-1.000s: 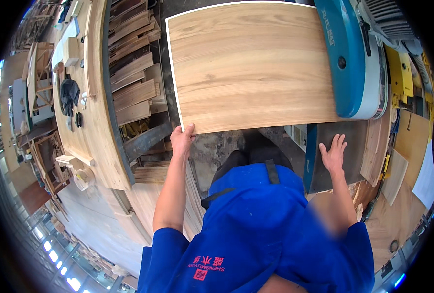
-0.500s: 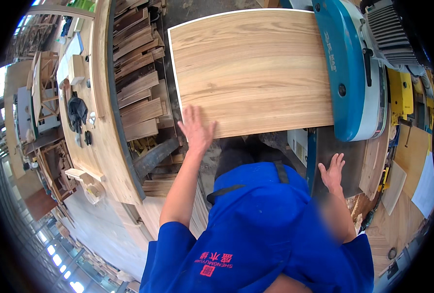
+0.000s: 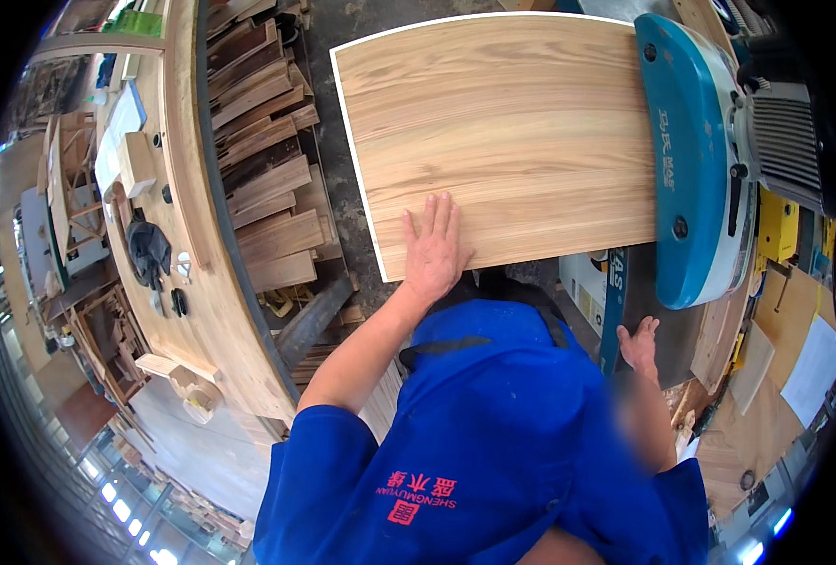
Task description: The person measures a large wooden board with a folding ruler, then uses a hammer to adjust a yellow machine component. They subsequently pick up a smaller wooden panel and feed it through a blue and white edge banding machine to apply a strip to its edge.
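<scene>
A large wood-grain panel (image 3: 498,141) with a pale edge on its far and left sides spans the upper middle. Its right end reaches the teal housing (image 3: 686,160) of a woodworking machine, which hides that end. My left hand (image 3: 434,250) lies flat on the panel near its near left corner, fingers stretched out and thumb apart. On the right, my right hand (image 3: 638,344) rests at the dark machine table (image 3: 682,330), just nearer than the panel. Its fingers are extended and hold nothing I can see.
A long wooden workbench (image 3: 234,320) runs along the left, with a black cloth (image 3: 147,247) and small tools. Stacked wood strips (image 3: 272,193) lie between bench and panel. A ribbed grey motor (image 3: 785,141) sits behind the housing. Boards (image 3: 757,353) lean at the right.
My left hand has slid rightward from the panel's left corner, further onto its face. My right hand stays by the machine table, its fingers less spread. The view has shifted slightly.
</scene>
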